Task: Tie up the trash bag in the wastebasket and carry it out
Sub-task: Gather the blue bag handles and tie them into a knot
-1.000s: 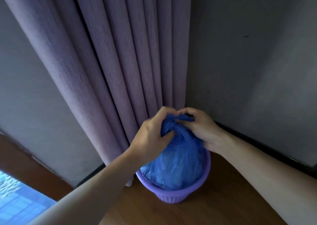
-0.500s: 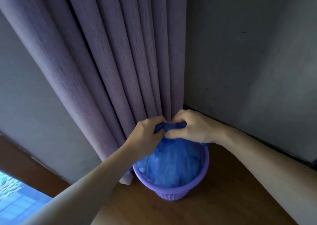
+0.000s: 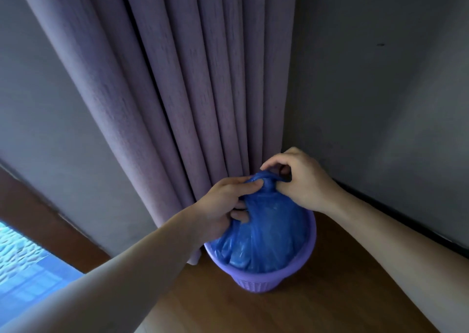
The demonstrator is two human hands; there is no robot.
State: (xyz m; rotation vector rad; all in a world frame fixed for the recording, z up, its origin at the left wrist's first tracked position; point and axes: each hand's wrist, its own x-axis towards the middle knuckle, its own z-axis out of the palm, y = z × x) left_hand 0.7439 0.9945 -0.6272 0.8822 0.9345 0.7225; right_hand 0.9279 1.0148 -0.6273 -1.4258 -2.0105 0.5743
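A blue trash bag [image 3: 269,233] bulges out of a small purple plastic wastebasket [image 3: 258,280] that stands on the wooden floor in a corner. The bag's top is gathered into a twisted neck with a knot-like bunch between my hands. My left hand [image 3: 223,203] grips the bag's left side just below the bunch, thumb and fingers pinching the plastic. My right hand [image 3: 302,180] pinches the right end of the gathered plastic with its fingertips. The basket's far rim is hidden behind the bag and my hands.
A purple pleated curtain [image 3: 177,91] hangs right behind the basket, touching its left side. Grey walls [image 3: 380,91] meet in the corner, with a dark baseboard [image 3: 406,221] on the right. Wooden floor [image 3: 279,312] lies in front; a bright blue patterned surface [image 3: 22,261] shows at lower left.
Both hands have pulled the gathered top tighter into a knot-like bunch. My right hand has opened its hold to a fingertip pinch, and my left has shifted lower on the bag.
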